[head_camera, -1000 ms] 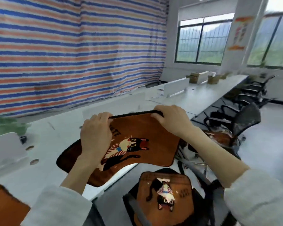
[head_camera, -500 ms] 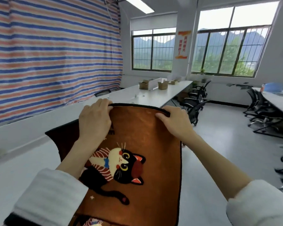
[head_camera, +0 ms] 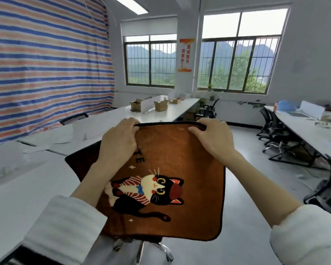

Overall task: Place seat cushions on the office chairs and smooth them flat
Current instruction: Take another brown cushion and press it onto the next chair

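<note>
A brown seat cushion with a black-and-white cat picture hangs in the air in front of me, face towards me. My left hand grips its top edge at the left, and my right hand grips the same edge at the right. Below the cushion's lower edge I see the metal base of an office chair; its seat is hidden behind the cushion. A dark corner shows at the cushion's left over the desk; I cannot tell if it is part of this cushion.
A long white desk runs along my left, with cardboard boxes at its far end. Black office chairs stand at the far end and beside a second desk on the right. Grey floor lies between the desks.
I have lifted the cushion off the desk and turned right, away from the desk. The chair with a cushion on it has left my view.
</note>
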The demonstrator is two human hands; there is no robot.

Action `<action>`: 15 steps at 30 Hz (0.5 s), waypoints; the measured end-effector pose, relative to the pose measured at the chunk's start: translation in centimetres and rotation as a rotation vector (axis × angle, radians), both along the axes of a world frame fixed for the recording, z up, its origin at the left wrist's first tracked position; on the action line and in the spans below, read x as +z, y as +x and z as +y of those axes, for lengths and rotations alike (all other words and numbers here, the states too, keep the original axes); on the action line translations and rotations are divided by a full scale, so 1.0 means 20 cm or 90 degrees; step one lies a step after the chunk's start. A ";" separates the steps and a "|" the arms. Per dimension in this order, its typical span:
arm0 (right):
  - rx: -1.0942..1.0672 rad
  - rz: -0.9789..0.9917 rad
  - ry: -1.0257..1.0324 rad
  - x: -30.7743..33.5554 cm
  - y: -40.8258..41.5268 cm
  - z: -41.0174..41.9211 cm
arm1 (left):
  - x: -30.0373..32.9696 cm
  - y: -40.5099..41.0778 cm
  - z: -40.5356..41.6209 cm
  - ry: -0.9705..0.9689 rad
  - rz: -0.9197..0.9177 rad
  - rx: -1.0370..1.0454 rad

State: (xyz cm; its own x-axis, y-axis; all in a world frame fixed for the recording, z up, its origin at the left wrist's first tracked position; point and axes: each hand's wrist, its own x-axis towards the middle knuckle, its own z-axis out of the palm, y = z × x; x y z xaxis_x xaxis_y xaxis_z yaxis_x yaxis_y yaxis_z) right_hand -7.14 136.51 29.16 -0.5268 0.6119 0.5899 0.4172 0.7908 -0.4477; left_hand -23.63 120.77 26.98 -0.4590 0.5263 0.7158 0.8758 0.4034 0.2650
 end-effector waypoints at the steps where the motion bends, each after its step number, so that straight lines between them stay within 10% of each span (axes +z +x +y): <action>1: -0.013 0.005 0.009 0.00 -0.01 0.16 | 0.01 -0.01 0.16 -0.001 -0.005 -0.009; 15: 0.038 0.018 -0.007 0.07 -0.53 2.11 | 0.05 -0.36 1.99 -0.091 -0.031 0.037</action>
